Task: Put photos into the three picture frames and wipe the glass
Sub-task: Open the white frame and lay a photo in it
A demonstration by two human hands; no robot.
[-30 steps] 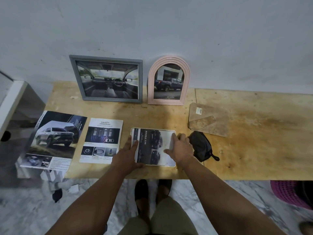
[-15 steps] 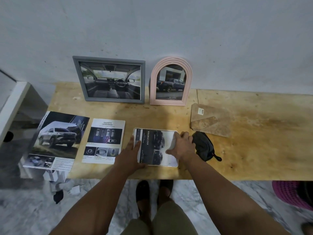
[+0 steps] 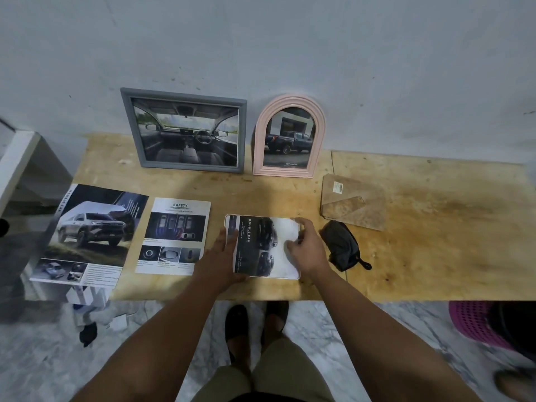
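Photo (image 3: 262, 245) with the "DOUBLE CAB" print lies flat inside the white frame (image 3: 296, 274) at the front middle of the table (image 3: 435, 242), face up. Over the last second the right hand (image 3: 304, 250) has been shifted from the frame's right edge inward onto the pale right part of the photo; its fingers are curled, fingertips pressed down on the paper, nothing lifted or pinched that can be made out. The left hand (image 3: 222, 256) has stayed flat and spread on the frame's left edge, holding it against the table, not closed around anything. The frame itself has hardly moved.

Judged from this, the photo is being seated and smoothed into the third frame; the backing board (image 3: 352, 203), lying well to the right and back, has not yet been fitted. The dark cloth (image 3: 342, 249) lies just right of the right hand, untouched, so wiping of this glass appears still to come.

Against the wall, the grey frame (image 3: 185, 130) and the pink arched frame (image 3: 290, 137) stand upright, side by side, each already holding a car picture. Two spare brochure sheets are laid out to the left: the "SAFETY" sheet (image 3: 174, 236) just beside the left hand, and a larger car sheet (image 3: 90, 236) overhanging the table's left end.
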